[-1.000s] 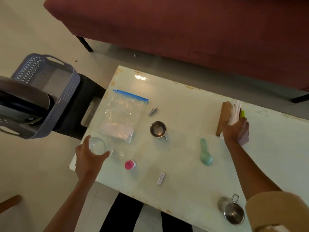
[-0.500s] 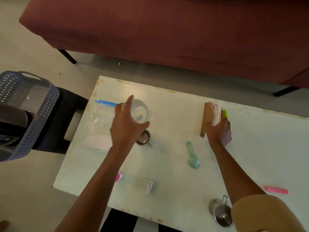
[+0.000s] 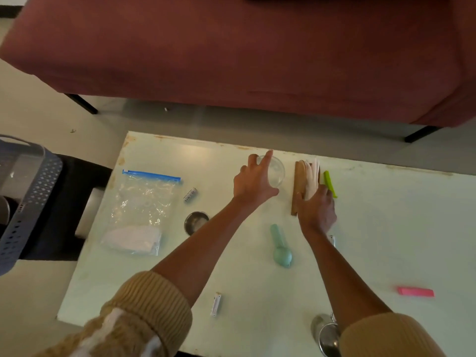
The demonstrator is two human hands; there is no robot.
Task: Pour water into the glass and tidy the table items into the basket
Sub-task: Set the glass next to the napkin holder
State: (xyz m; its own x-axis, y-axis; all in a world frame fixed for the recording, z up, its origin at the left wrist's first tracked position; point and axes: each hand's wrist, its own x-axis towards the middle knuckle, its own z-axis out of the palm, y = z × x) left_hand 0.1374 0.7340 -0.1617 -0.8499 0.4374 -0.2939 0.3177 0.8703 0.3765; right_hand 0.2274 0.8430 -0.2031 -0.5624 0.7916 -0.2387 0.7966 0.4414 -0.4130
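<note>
- Table (image 3: 386, 228): glossy, smooth pale top, rusty chipped edges.
- Glass (image 3: 275, 171): clear, shiny.
- Zip bag (image 3: 144, 199): crinkled transparent plastic.
- 2 cups (image 3: 195, 221) (image 3: 325, 333): polished metal.
- Spoon (image 3: 280, 247): matt green plastic.
- Holder (image 3: 298, 186): wood.
- Basket (image 3: 31, 202): perforated matt plastic.
- Sleeves (image 3: 154, 300): ribbed knit cloth.

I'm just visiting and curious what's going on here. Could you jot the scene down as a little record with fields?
Setting: pale table in front of a red sofa
Left hand: gripping a clear glass near the table's far edge
Right hand: resting on a wooden holder with pale sheets
Basket: grey, off the table's left end
Still on table: zip bag, teal spoon, pink strip, steel cup
Water in glass: cannot tell
</note>
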